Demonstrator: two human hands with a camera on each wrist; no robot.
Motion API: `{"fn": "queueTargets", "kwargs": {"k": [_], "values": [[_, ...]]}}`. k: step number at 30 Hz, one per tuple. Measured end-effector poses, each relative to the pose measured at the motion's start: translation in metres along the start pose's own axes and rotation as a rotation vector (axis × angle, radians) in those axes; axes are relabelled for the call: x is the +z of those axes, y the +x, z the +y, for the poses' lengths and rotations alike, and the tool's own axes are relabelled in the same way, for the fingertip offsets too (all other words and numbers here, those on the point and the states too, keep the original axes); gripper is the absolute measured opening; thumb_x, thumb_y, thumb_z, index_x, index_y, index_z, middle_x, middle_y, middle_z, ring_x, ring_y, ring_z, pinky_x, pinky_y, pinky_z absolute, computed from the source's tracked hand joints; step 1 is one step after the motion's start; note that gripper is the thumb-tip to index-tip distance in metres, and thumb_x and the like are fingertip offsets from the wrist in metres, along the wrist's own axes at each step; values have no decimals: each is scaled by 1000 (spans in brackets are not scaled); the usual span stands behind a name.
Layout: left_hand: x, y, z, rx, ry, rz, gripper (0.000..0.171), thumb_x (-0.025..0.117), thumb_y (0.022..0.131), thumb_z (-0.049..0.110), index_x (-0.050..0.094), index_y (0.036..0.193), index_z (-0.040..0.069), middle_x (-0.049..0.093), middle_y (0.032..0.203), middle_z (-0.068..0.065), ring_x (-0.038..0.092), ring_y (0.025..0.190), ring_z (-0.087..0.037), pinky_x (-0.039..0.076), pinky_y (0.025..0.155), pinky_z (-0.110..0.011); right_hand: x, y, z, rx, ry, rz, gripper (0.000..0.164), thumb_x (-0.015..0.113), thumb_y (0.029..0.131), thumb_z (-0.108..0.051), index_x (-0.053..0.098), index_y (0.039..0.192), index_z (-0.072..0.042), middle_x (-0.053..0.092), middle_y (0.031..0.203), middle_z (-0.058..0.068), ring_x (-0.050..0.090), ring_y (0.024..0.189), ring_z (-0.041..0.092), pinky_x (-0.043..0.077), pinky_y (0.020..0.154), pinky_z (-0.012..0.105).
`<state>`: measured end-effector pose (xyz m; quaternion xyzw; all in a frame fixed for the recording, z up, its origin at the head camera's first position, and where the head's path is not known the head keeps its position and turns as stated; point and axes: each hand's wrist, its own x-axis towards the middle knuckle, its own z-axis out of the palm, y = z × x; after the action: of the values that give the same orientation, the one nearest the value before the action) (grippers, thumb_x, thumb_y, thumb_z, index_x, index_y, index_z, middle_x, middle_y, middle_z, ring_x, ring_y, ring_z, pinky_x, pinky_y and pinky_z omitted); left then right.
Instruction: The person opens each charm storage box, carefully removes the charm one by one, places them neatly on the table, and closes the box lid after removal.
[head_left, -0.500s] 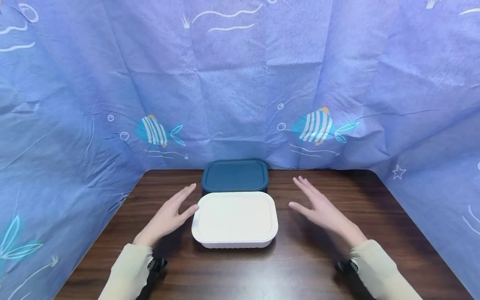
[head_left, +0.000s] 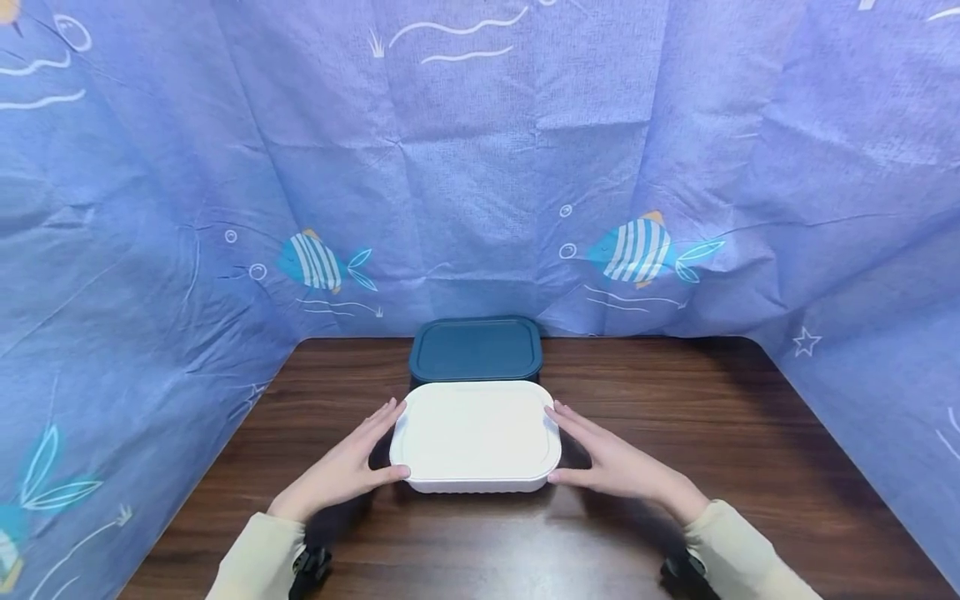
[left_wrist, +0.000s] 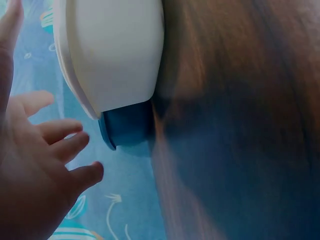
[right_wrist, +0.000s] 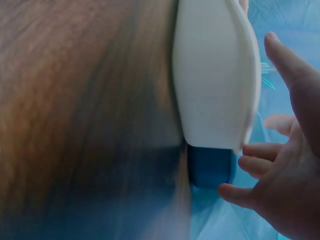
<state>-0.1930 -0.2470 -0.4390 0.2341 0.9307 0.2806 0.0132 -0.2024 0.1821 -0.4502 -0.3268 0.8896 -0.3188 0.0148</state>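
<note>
A white lidded container (head_left: 477, 433) with rounded corners rests on the table. Behind it sits a dark blue lidded container (head_left: 476, 348), its front part hidden by the white one. At the white container's left side is my left hand (head_left: 351, 467), thumb spread from the fingers near the lid's edge. My right hand (head_left: 617, 460) is on the opposite side, its fingertips at the right edge. In the left wrist view a gap shows between the left fingers (left_wrist: 67, 145) and the white wall. The right wrist view shows the right fingers (right_wrist: 260, 155) relaxed close to the rim; contact is unclear.
The dark brown wooden table (head_left: 480, 554) has its far edge against a blue curtain (head_left: 465, 167) printed with fish. That curtain also hangs along the left and right sides. The blue container stands close to the back curtain.
Both hands have moved inward to the sides of the white container, the right one travelling further left. The containers stay in place on the table; the head view has shifted slightly.
</note>
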Motion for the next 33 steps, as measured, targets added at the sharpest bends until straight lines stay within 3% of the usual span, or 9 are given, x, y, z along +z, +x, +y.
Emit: {"fn": "queueTargets", "kwargs": {"k": [12,19,33], "values": [[10,-3,-3,-62,-48,-100,105,77,78,65,30,160,20,20,166,-10,27,150,-29,34,113,-55,11,2,4,24,32,-42,101,76,84,-58,29,160,-11,19,163,26,29,147,40,34,112,58],[9,0,-3,-68,-6,-59,105,75,76,69,36,158,15,28,163,-14,38,144,-34,40,109,-56,13,6,5,10,29,-19,99,75,84,-57,30,160,-11,20,162,27,35,144,41,37,109,58],[5,-1,-6,-79,-27,-59,106,77,73,69,40,156,15,31,162,-12,36,145,-31,38,111,-56,18,7,2,28,50,-12,100,75,83,-60,32,159,-13,20,162,26,35,144,39,37,111,56]]}}
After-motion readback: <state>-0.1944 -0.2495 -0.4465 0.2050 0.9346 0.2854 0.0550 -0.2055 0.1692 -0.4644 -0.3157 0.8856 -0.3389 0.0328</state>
